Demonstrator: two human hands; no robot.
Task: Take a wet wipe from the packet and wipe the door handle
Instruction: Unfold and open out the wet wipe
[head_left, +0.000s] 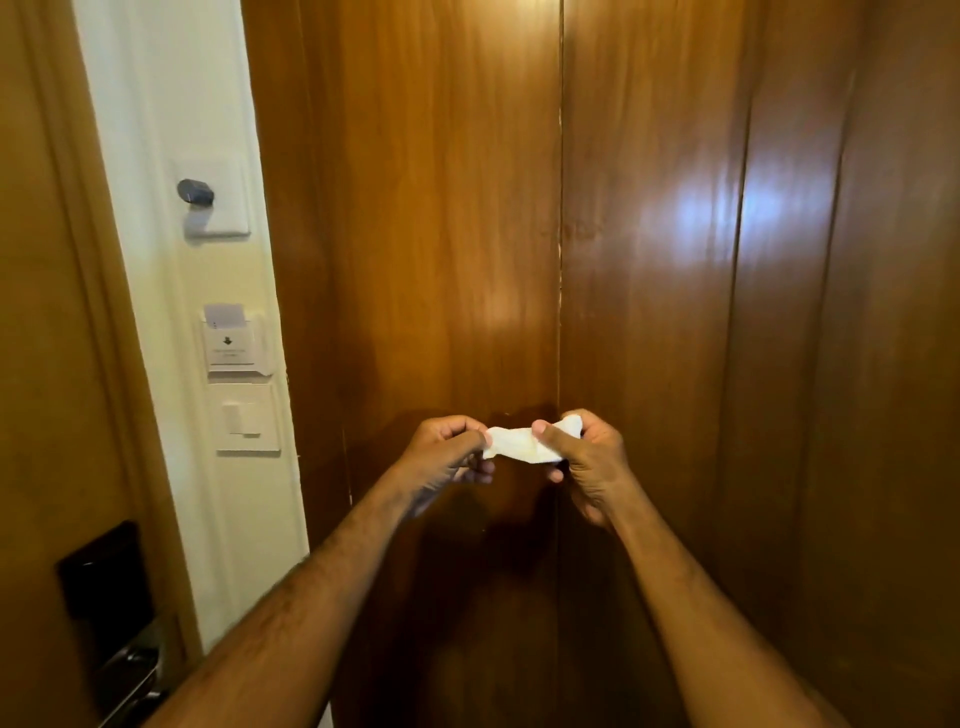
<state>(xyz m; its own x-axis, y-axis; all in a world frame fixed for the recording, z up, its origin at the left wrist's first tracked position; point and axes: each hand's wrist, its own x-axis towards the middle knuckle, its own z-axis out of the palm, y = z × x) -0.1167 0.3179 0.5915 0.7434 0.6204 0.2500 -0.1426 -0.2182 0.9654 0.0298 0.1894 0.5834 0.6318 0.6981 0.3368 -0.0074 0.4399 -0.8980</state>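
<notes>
Wet wipe (522, 446): white, bunched, stretched between your hands.
Left hand (445, 457): your fingers pinch its left end.
Right hand (589, 460): closed on its right end.
Door handle (130, 670): lower left, well apart.

White wet wipe (524, 445) crumpled, stretched sideways; metal door handle (132, 670) lower left.

Both hands are pinching a crumpled white wet wipe (524, 445) out in front of the wood panels (415, 234), left hand (451, 453) gripping one end, right hand (587, 457) the other. Door handle (136, 670) is sitting way down at bottom left.
</notes>
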